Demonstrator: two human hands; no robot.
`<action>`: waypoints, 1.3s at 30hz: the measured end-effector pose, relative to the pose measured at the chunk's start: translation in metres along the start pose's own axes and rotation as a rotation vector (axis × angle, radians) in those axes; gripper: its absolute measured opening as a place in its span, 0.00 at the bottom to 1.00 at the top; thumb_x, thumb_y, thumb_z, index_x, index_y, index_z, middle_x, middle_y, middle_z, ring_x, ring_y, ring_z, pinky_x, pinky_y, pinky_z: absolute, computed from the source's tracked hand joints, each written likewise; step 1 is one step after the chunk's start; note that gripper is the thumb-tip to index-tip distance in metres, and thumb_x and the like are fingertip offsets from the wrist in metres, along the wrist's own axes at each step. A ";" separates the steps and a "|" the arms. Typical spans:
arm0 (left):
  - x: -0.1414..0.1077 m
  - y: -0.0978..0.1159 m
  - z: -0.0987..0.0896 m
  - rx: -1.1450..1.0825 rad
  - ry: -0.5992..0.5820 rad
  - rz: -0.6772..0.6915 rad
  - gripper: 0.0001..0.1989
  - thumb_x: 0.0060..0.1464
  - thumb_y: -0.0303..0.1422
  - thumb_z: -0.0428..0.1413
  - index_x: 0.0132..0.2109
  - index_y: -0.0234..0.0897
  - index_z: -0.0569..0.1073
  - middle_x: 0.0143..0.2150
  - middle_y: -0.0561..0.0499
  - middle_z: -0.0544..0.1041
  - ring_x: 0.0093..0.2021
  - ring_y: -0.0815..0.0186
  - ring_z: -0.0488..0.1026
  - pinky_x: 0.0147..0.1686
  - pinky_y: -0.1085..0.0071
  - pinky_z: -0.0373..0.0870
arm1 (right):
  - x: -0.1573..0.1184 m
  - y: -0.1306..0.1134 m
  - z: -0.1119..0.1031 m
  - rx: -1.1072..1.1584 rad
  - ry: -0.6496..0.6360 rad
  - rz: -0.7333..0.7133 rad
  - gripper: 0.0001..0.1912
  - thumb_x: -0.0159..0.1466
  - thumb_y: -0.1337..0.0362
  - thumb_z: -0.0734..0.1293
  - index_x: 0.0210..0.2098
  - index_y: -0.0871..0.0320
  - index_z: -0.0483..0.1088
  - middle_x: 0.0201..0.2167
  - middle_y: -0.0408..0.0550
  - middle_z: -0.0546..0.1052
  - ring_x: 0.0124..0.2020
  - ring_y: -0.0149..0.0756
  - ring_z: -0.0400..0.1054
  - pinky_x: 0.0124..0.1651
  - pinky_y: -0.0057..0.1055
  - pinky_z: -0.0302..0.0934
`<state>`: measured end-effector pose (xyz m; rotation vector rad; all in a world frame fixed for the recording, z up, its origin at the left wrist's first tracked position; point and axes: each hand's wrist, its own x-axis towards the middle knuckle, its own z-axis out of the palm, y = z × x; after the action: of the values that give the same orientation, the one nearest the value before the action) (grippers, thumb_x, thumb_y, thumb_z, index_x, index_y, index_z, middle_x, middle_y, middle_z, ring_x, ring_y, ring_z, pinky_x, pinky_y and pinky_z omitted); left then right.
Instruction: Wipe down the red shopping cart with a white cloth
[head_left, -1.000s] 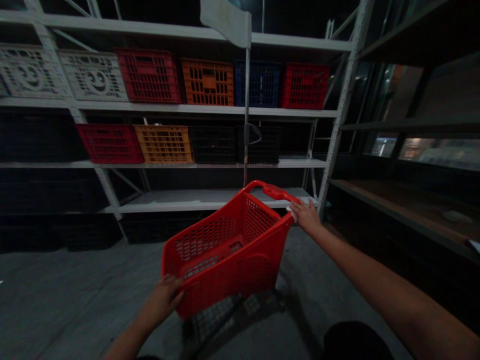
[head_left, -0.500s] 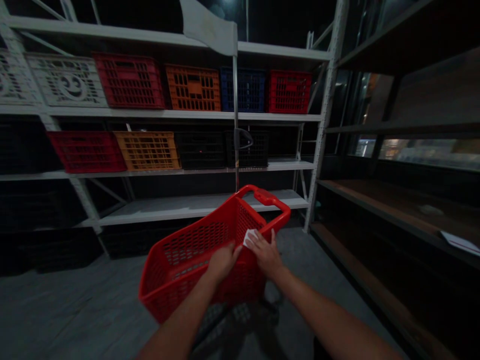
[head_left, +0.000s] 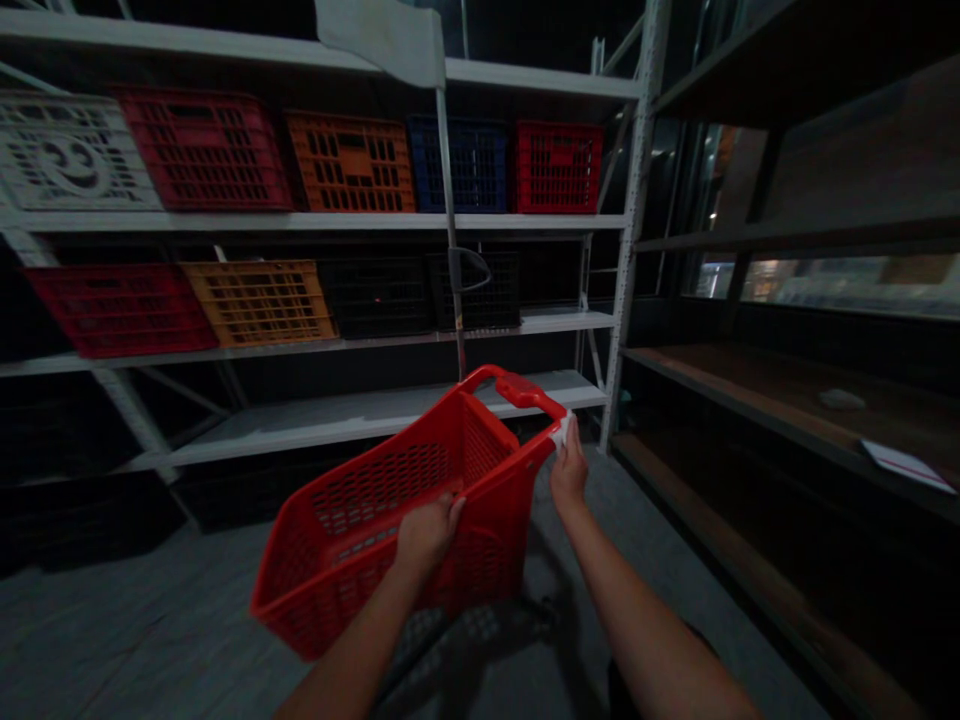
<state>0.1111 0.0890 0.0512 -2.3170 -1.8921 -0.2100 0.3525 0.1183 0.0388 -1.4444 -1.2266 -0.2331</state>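
A red plastic shopping cart [head_left: 480, 540] with perforated walls stands on the floor in front of me. My left hand [head_left: 429, 530] is closed over the near side rim of its basket, thumb on the outside. At the corner of the cart's handle, my right hand [head_left: 570, 470] presses a white cloth [head_left: 561, 432] against the red bar, fingers wrapped around it. Part of the cloth is hidden by the fingers. Behind the cart rises a pole [head_left: 448, 180] with a white flag [head_left: 382, 38] at its top and a dark loop halfway up.
White metal racking [head_left: 330, 222] at the back holds several plastic crates, among them an orange crate [head_left: 352, 165] and a yellow crate [head_left: 259, 303]. Brown shelving [head_left: 750, 400] runs along the right, with a white flat item [head_left: 907, 466] on it. The floor [head_left: 150, 620] is grey.
My right hand has slid with the white cloth from the side rim up and right to the handle corner. My left hand stays on the rim. The view has shifted slightly right.
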 end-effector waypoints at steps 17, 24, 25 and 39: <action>-0.008 0.010 0.001 -0.010 0.002 -0.026 0.31 0.58 0.48 0.27 0.41 0.38 0.70 0.35 0.44 0.77 0.36 0.59 0.75 0.32 0.68 0.64 | -0.035 -0.052 0.047 0.024 0.044 0.212 0.31 0.61 0.74 0.41 0.63 0.71 0.27 0.64 0.61 0.43 0.65 0.41 0.32 0.62 0.51 0.38; -0.013 0.003 -0.003 -0.029 -0.009 -0.021 0.29 0.58 0.47 0.29 0.44 0.40 0.70 0.35 0.45 0.78 0.37 0.60 0.75 0.34 0.69 0.64 | -0.037 -0.041 0.041 0.110 0.161 0.079 0.33 0.59 0.74 0.43 0.64 0.65 0.28 0.64 0.58 0.42 0.65 0.43 0.32 0.60 0.52 0.41; -0.014 0.002 -0.003 -0.026 -0.014 -0.018 0.29 0.58 0.48 0.29 0.44 0.40 0.70 0.35 0.45 0.78 0.36 0.60 0.75 0.34 0.69 0.65 | -0.023 -0.036 0.035 0.099 0.224 0.082 0.34 0.59 0.75 0.43 0.64 0.64 0.28 0.65 0.57 0.41 0.65 0.42 0.32 0.60 0.50 0.44; -0.025 -0.034 0.004 -0.019 0.032 0.070 0.28 0.59 0.47 0.30 0.38 0.42 0.72 0.35 0.48 0.78 0.36 0.63 0.74 0.34 0.72 0.63 | -0.050 -0.050 -0.011 0.173 0.082 -0.006 0.28 0.62 0.72 0.45 0.61 0.61 0.51 0.65 0.50 0.38 0.65 0.44 0.32 0.61 0.48 0.43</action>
<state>0.0728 0.0721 0.0431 -2.3729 -1.7985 -0.2561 0.2986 0.0720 0.0362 -1.2705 -1.1556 -0.1836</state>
